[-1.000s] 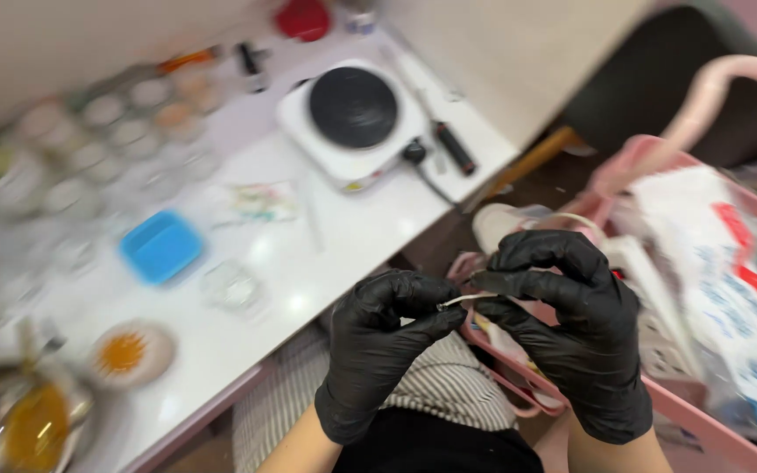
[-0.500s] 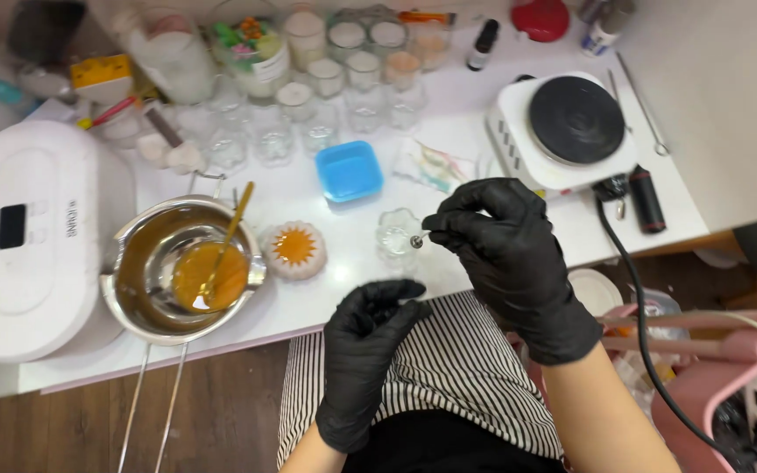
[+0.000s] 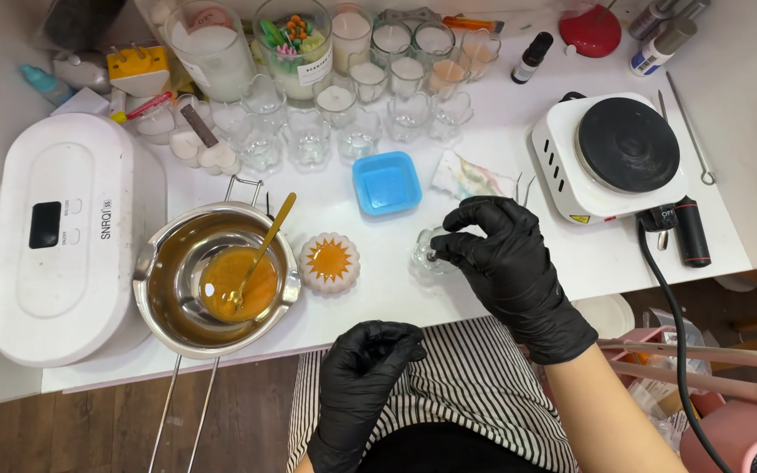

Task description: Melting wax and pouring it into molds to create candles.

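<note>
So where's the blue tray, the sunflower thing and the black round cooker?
Blue tray (image 3: 386, 182), head view, its inside floor.
Sunflower mould (image 3: 329, 260), head view, orange centre.
Cooker (image 3: 627, 144), head view, middle of black plate.

Dark screen (image 3: 44, 224) on white machine (image 3: 63, 236) at left; white-labelled jar (image 3: 295, 48) at back

head view, steeply down, close
</note>
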